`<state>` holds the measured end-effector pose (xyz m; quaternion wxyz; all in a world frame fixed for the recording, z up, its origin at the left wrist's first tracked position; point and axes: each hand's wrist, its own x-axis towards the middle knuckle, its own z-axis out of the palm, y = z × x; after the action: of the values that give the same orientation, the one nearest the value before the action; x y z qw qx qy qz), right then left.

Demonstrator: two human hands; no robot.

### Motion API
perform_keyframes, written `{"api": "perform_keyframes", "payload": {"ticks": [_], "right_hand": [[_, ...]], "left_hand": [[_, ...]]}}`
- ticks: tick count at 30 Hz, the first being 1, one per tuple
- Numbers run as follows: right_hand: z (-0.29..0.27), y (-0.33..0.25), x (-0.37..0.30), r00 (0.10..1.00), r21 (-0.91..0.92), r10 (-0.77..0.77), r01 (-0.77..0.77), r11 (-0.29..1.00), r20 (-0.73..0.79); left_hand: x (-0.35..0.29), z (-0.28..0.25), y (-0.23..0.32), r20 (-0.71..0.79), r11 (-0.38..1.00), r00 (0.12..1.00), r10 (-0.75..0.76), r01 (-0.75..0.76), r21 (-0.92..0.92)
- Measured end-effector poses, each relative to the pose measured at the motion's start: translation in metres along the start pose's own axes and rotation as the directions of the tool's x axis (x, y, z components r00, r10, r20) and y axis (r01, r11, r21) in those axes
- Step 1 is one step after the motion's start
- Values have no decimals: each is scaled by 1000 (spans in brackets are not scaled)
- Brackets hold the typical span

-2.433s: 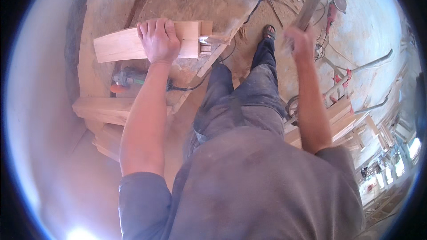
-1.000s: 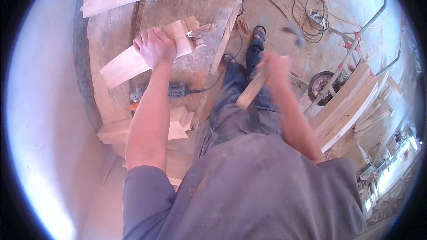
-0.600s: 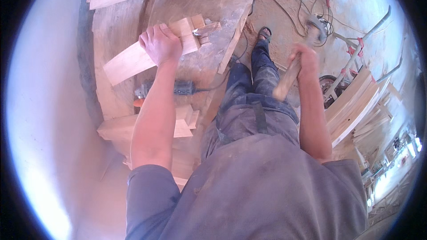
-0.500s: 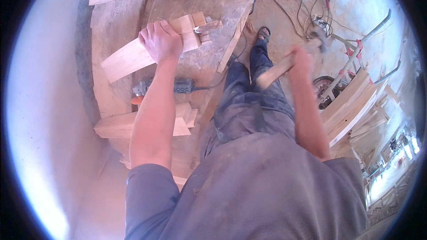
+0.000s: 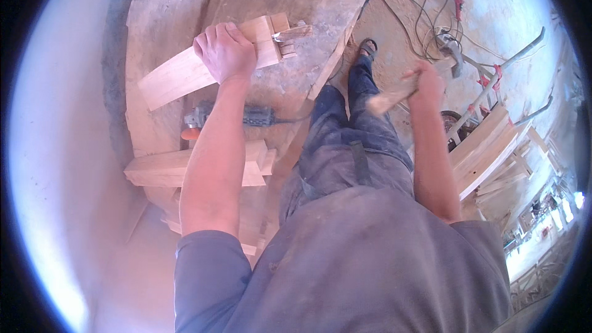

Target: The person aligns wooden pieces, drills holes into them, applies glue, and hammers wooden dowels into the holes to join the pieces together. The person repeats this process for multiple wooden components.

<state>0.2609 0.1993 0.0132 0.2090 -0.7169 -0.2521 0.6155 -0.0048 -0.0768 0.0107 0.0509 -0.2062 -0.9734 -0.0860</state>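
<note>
We record a pale tan curved block (image 5: 176,80) and light brown hammer handle (image 5: 386,99). We note dark blue trousers (image 5: 362,80) and an orange grinder disc (image 5: 190,134).

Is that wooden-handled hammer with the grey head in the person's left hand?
No, the right hand grips the wooden-handled hammer, while the left hand rests on a pale, slightly curved wooden piece.

Strong lower-left glare, dark fisheye edges

Dusty grey short-sleeved shirt (image 5: 382,246) behind the hands (image 5: 226,53) (image 5: 427,86), dust-smeared navy trousers (image 5: 385,132) nearer them, dark strapped sandal (image 5: 369,47) between!
</note>
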Motion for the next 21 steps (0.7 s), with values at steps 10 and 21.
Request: {"api": "perform_keyframes", "payload": {"ticks": [10, 21], "right_hand": [[34, 25, -100, 869, -607, 115, 236, 758, 481], [62, 62, -160, 692, -526, 241, 232, 818, 680]], "left_hand": [[5, -1, -22, 27, 998, 999, -37, 36, 50], [12, 0, -33, 37, 996, 999, -30, 27, 89]]}}
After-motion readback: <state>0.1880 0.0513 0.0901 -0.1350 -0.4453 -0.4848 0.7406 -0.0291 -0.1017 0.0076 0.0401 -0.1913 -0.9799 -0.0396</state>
